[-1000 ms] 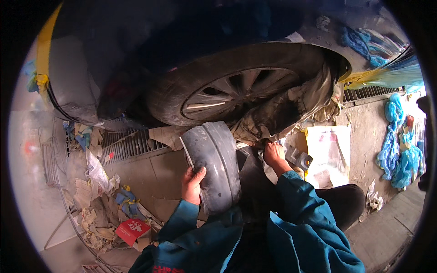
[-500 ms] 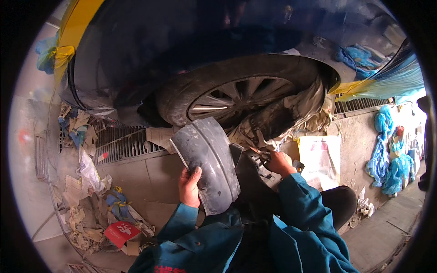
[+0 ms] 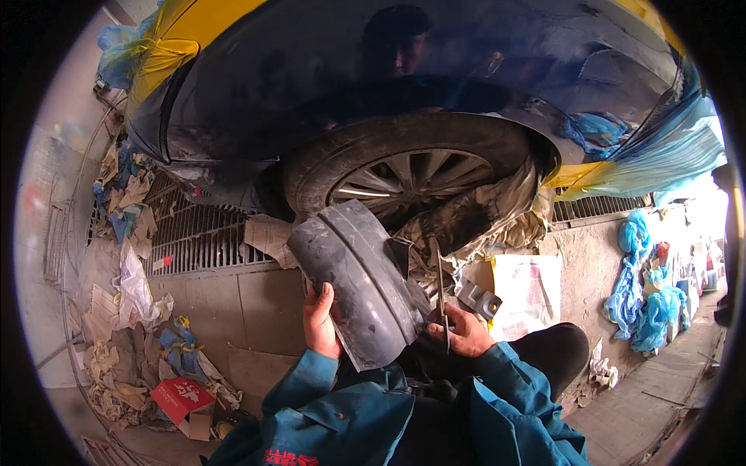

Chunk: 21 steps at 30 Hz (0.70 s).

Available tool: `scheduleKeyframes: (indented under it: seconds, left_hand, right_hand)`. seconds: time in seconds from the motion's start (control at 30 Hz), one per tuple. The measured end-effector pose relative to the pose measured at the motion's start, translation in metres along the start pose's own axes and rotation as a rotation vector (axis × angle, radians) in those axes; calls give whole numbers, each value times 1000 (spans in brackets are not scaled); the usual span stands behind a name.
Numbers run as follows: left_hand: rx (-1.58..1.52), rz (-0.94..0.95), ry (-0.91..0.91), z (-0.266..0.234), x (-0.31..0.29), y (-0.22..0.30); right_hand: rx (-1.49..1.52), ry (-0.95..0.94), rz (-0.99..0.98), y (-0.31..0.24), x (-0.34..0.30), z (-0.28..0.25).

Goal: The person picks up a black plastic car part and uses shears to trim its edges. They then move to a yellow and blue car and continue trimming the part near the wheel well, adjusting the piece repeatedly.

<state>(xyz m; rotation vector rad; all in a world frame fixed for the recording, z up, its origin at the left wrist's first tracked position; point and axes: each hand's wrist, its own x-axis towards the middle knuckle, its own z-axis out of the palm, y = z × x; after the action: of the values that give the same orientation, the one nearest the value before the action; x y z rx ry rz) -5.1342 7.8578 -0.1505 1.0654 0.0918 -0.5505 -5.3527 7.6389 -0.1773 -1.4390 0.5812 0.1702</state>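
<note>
My left hand [image 3: 320, 322] is closed on the near left edge of a curved black plastic panel [image 3: 353, 272], thumb on its face. The panel is scuffed and has a raised rib along it; it tilts in front of a car wheel [image 3: 420, 179]. At the panel's right end my right hand [image 3: 462, 332] is closed around a thin, flat, blade-like tool [image 3: 440, 283] standing nearly upright; its exact kind is unclear. Just beyond that hand is a grey block-shaped object [image 3: 478, 299]. Dirty crumpled cloth or paper [image 3: 497, 206] covers part of the wheel.
A dark blue car body [image 3: 311, 70] overhangs the wheel, with yellow and blue plastic sheeting [image 3: 660, 167] around it. Floor grating [image 3: 210, 241] runs under the car. A white sheet [image 3: 527, 295], a red box [image 3: 183, 400], scraps and blue plastic bundles [image 3: 657, 307] lie about.
My right hand has come down and nearer, away from the wheel cover to the panel's right end, with the blade-like tool now upright. The panel has tilted slightly in my left hand.
</note>
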Motion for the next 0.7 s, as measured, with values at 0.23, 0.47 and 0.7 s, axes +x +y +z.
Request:
scheduleKeyframes:
  seconds: [0.23,0.47,0.7]
  left_hand:
    - [-5,2,-77,-5,1,6]
    - [-59,43,-57,14,-6,4]
    - [7,-48,-134,5,-2,4]
  right_hand:
    - [79,64,-88,-7,-3,0]
    - [-418,60,-129,-19,-5,7]
    - [-356,47,-218,-19,-1,14]
